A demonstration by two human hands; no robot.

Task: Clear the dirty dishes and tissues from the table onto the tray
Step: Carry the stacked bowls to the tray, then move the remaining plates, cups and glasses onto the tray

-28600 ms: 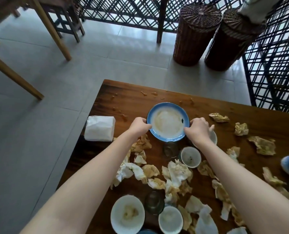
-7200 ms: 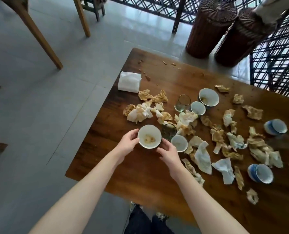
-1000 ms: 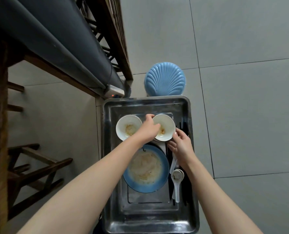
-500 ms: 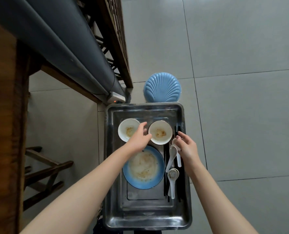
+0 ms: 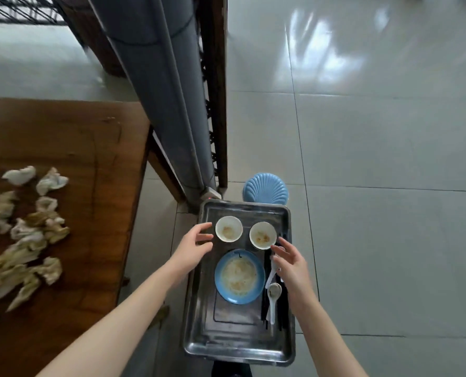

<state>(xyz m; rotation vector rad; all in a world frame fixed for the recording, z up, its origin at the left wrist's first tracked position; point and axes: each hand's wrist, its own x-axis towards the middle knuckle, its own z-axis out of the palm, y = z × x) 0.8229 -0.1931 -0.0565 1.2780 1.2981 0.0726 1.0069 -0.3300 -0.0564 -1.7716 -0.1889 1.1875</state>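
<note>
Left hand (image 5: pixel 193 246) and right hand (image 5: pixel 291 265) are hovering empty, fingers loose, over the tray (image 5: pixel 199 295), while the crumpled tissues (image 5: pixel 25 240) lying at left are probably light, soft and easiest pinched in bunches.

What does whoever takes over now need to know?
Left hand: open, empty, at the tray's left rim.
Right hand: open, empty, above the white spoon.
Done: left white bowl, right white bowl, blue plate, spoon and dark chopsticks are on the tray.
Left: crumpled tissues lie on the table; any other dishes there are out of view.
</note>
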